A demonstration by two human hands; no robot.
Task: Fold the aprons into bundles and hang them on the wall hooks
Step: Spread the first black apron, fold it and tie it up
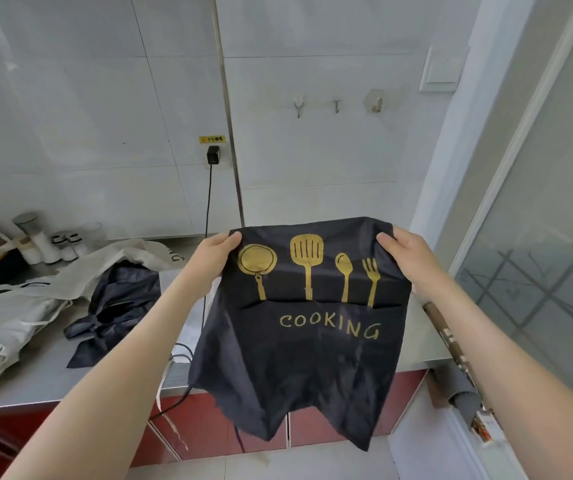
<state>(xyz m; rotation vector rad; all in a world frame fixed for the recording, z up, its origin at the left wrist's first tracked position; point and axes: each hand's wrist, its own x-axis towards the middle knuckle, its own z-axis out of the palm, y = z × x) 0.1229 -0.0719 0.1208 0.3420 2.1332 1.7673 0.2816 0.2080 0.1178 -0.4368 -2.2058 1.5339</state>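
Note:
I hold a black apron (299,362) with gold utensil prints and the word COOKING up in front of me, above the counter's front edge. My left hand (214,256) pinches its top left corner and my right hand (404,252) pinches its top right corner. The cloth hangs down spread out, its lower edge ragged and uneven. Another black apron (118,306) lies crumpled on the counter to the left, beside white aprons (18,320). Three wall hooks (336,105) are fixed on the tiled wall above, all bare.
The steel counter (70,379) runs along the wall over red cabinet doors (209,427). A charger (213,155) is plugged in, its black cable hanging down. Jars (53,245) stand at the far left. A glass door (538,271) stands at the right.

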